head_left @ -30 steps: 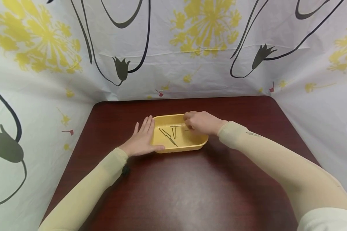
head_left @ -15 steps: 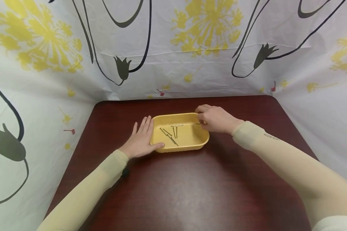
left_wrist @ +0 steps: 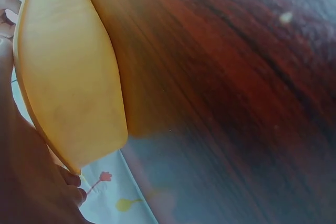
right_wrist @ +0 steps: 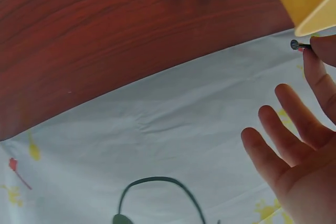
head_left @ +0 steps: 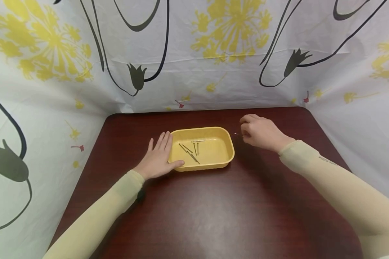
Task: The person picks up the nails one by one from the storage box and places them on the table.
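A shallow yellow plastic tray (head_left: 214, 153) stands on the table, with several thin nails (head_left: 198, 149) lying loose on its floor. My left hand (head_left: 159, 158) rests against the tray's left end, fingers straight along the side and thumb over the front rim. To the right of the tray, above the table, my right hand (head_left: 262, 133) pinches a single nail (right_wrist: 294, 44) between thumb and index finger. In the right wrist view its round head sticks out past the fingertips, while the other fingers are spread apart. The tray's outer wall (left_wrist: 73, 77) fills much of the left wrist view.
The dark red-brown table (head_left: 201, 216) has a glossy wooden top. A white cloth (head_left: 194, 86) with yellow and grey flower prints hangs behind it and on both sides. A small dark object (head_left: 141, 194) shows beside the left wrist.
My right hand has moved out of the tray and to the right, over its right end, carrying a nail. The left hand and the tray have stayed in place.
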The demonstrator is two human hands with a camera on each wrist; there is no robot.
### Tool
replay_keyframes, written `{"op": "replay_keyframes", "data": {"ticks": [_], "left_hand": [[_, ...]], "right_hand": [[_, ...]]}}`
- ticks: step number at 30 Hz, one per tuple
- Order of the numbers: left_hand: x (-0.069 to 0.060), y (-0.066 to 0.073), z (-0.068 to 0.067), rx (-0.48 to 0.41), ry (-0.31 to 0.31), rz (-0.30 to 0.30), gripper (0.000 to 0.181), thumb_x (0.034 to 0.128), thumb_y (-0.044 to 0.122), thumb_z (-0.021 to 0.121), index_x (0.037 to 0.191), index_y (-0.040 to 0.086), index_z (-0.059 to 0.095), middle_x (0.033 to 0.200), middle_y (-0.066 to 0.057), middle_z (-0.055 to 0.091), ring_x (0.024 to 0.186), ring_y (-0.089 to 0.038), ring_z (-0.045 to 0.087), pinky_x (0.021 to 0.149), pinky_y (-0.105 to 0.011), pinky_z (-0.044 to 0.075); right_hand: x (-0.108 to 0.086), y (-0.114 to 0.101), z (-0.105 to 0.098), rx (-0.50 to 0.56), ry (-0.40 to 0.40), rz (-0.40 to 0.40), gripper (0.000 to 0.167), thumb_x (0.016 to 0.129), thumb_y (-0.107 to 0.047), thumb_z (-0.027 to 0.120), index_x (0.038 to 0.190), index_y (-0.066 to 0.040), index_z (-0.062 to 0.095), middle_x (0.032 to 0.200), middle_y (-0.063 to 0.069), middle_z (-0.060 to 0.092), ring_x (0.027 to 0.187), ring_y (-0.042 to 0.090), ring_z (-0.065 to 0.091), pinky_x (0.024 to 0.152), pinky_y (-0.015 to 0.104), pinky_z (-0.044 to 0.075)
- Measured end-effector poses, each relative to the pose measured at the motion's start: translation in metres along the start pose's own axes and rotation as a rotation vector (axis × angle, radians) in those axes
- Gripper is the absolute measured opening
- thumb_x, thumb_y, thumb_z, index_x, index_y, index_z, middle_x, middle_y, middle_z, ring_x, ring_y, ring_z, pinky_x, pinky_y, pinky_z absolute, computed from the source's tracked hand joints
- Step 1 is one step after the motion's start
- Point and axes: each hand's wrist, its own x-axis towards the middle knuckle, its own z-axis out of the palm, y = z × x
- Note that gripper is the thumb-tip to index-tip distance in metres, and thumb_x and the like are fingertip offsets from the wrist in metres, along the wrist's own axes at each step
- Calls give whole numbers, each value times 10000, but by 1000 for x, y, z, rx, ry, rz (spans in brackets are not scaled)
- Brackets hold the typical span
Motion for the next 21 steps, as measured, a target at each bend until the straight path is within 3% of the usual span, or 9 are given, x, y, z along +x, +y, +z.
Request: {"op": "replay_keyframes", "data": {"ticks": [7,21], "left_hand": [[-2,0,1,-8,13,-7,1142,881,774,493,1610,57,-15,1681,-137,12,1537,-246,-70,1176,-606,16],[-2,-2,6,-51,43,12,1164,871,760,537,1609,46,-12,1681,-139,17,1538,-239,-54,1180,-593,18]], "right_hand": [[-17,15,-2,-5,-24,101,161,719,-102,727,679,-220,625,1124,52,616,962,272,596,580,445,521],[-57,47,7,11,-124,214,176,746,-89,699,683,-236,627,1182,76,610,1043,313,598,526,475,502]]}}
